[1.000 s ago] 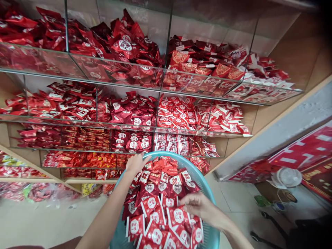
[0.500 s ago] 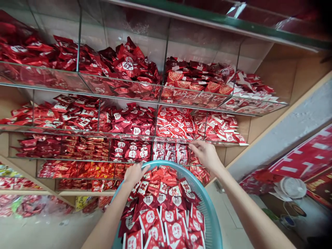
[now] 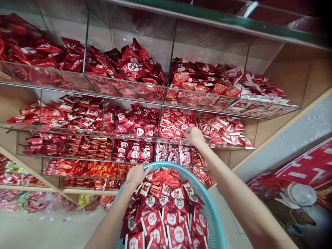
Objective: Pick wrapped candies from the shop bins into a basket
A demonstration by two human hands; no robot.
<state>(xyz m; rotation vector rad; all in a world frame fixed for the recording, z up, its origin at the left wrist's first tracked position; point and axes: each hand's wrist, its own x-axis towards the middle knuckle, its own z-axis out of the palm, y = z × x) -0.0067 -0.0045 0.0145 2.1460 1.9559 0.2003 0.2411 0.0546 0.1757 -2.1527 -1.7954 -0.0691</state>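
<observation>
My left hand (image 3: 137, 175) grips the far left rim of a turquoise plastic basket (image 3: 213, 211), fingers closed over its edge. Inside the basket lie many small red wrapped packets (image 3: 178, 234), some with white heart-shaped labels and some with white ends. My right hand (image 3: 195, 136) reaches over the glass front of a shelf compartment, fingers curled together at a heap of red-and-white packets (image 3: 172, 121). Whether a packet is between those fingertips is hidden. Dark red packets (image 3: 135, 119) with white labels fill the compartment to the left.
A tiered wooden shelf with glass dividers (image 3: 169, 58) holds red packets in every row. Its slanted side panel (image 3: 287, 114) borders a grey wall on the right. Bagged goods (image 3: 38, 201) lie on the floor at lower left. A white round container (image 3: 301, 194) stands at right.
My right hand has moved up and left from the shelf's glass edge to the red-and-white packets. My left hand stays on the basket rim. The view has shifted slightly.
</observation>
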